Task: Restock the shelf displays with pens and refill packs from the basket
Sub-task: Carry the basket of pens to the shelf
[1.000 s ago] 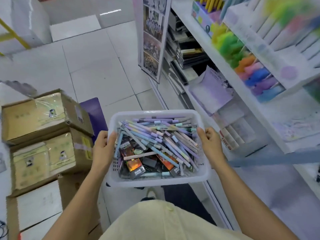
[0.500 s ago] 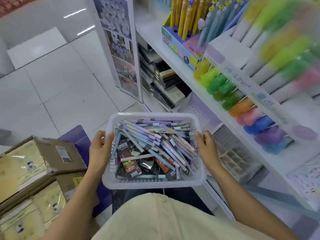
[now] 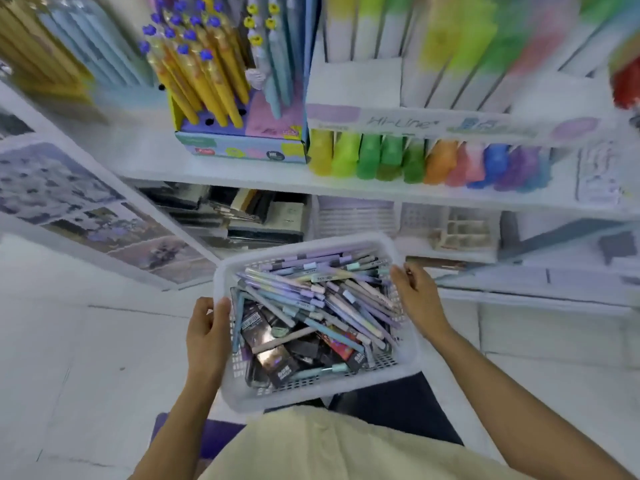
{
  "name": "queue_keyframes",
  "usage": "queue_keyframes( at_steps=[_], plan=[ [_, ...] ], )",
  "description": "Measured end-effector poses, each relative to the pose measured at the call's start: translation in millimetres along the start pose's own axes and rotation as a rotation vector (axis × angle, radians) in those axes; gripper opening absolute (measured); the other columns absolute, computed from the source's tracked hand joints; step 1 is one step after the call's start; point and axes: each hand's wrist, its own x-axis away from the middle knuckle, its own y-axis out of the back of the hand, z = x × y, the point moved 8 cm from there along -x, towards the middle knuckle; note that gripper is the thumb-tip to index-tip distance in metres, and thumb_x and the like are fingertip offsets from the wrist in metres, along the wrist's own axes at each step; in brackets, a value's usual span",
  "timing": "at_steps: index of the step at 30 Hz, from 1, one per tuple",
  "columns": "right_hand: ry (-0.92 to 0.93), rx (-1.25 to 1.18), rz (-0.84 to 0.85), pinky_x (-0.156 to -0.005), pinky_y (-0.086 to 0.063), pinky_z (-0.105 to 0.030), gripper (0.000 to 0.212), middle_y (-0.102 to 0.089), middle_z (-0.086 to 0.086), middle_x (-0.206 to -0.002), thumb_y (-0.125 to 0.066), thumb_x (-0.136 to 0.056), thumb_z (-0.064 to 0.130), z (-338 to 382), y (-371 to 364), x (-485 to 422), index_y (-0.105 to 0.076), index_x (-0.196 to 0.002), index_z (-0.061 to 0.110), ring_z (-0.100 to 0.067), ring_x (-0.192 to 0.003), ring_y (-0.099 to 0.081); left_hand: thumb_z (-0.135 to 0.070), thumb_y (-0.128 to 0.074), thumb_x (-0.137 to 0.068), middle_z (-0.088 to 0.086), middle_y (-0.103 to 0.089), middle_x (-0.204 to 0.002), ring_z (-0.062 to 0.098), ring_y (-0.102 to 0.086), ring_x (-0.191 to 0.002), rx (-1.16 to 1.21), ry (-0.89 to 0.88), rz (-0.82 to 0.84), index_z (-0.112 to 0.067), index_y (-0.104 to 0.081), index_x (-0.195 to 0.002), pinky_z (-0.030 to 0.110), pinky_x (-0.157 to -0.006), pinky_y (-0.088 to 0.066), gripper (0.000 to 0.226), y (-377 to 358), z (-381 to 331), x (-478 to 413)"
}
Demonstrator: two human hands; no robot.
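The left grip (image 3: pixel 207 327) holds the basket (image 3: pixel 311 393) by its left rim, the right grip (image 3: pixel 419 296) by its right rim. Pens (image 3: pixel 311 285) and refill packs (image 3: pixel 266 327) lie inside, just before the shelf (image 3: pixel 225 173).

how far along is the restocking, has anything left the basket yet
Done: nothing that shows. The basket is heaped with pastel pens over dark refill packs.
In hand: the left hand and right hand grip the basket's side rims, holding it in front of the shelf with its yellow pen display and highlighters.
Left: all of the placing. Neither hand holds a pen or pack.
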Motion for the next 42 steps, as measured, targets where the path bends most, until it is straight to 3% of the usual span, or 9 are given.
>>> queue_keyframes(
  at_steps=[6, 10, 19, 26, 33, 39, 42],
  plan=[
    [-0.093, -0.043, -0.184, -0.049, -0.029, -0.013, 0.035, -0.031, 0.003, -0.059, -0.050, -0.100, 0.018, -39, 13, 41, -0.033, -0.070, 0.013, 0.001, -0.046, -0.031, -0.047, -0.050, -0.089, 0.004, -0.060, -0.066, 0.018, -0.051, -0.057, -0.073, -0.028, 0.196, -0.016, -0.050, -0.082, 0.031, -0.055, -0.040, 0.032, -30, 14, -24],
    [-0.155, -0.047, -0.235, -0.046, -0.030, -0.013, 0.037, -0.036, 0.012, -0.053, -0.051, -0.100, 0.019, -85, 21, 41, -0.032, -0.068, 0.016, 0.001, -0.044, -0.030, -0.042, -0.052, -0.095, 0.009, -0.060, -0.069, 0.023, -0.054, -0.059, -0.111, -0.024, 0.263, -0.014, -0.050, -0.085, 0.035, -0.058, -0.043, 0.031, -74, 43, -34],
    [-0.214, 0.062, -0.227, -0.049, -0.033, -0.019, 0.031, -0.038, 0.009, -0.055, -0.048, -0.100, 0.023, -254, 17, -41, -0.038, -0.071, 0.016, -0.001, -0.045, -0.037, -0.031, -0.049, -0.100, 0.003, -0.037, -0.057, 0.021, -0.033, -0.053, -0.174, -0.037, 0.276, -0.012, -0.043, -0.076, 0.034, -0.053, -0.027, 0.031, -222, 167, -83],
    [-0.274, 0.114, -0.207, -0.048, -0.033, -0.016, 0.033, -0.041, 0.007, -0.056, -0.048, -0.100, 0.026, -413, -15, -111, -0.038, -0.070, 0.016, 0.000, -0.045, -0.037, -0.031, -0.048, -0.100, 0.010, -0.047, -0.059, 0.027, -0.044, -0.057, -0.261, 0.045, 0.245, -0.008, -0.045, -0.080, 0.035, -0.056, -0.033, 0.030, -327, 303, -130],
    [-0.352, 0.181, -0.206, -0.054, -0.033, -0.028, 0.032, -0.046, -0.001, -0.063, -0.047, -0.101, 0.028, -572, -69, -164, -0.038, -0.073, 0.016, -0.013, -0.057, -0.043, -0.033, -0.049, -0.099, 0.014, -0.057, -0.066, 0.032, -0.054, -0.065, -0.339, 0.080, 0.203, -0.013, -0.050, -0.084, 0.036, -0.059, -0.037, 0.025, -413, 435, -180],
    [-0.346, 0.198, -0.255, -0.058, -0.034, -0.027, 0.030, -0.046, 0.003, -0.067, -0.044, -0.101, 0.028, -647, -100, -202, -0.039, -0.073, 0.020, -0.013, -0.061, -0.045, -0.029, -0.044, -0.101, 0.013, -0.059, -0.076, 0.029, -0.052, -0.064, -0.349, 0.057, 0.157, -0.011, -0.052, -0.094, 0.035, -0.058, -0.035, 0.020, -459, 498, -208],
    [-0.352, 0.202, -0.272, -0.057, -0.033, -0.030, 0.029, -0.050, 0.000, -0.070, -0.041, -0.102, 0.029, -663, -105, -217, -0.045, -0.078, 0.013, -0.016, -0.065, -0.048, -0.030, -0.042, -0.102, 0.013, -0.062, -0.085, 0.031, -0.056, -0.071, -0.311, 0.029, 0.163, -0.014, -0.053, -0.103, 0.034, -0.061, -0.038, 0.019, -474, 506, -214]
  ],
)
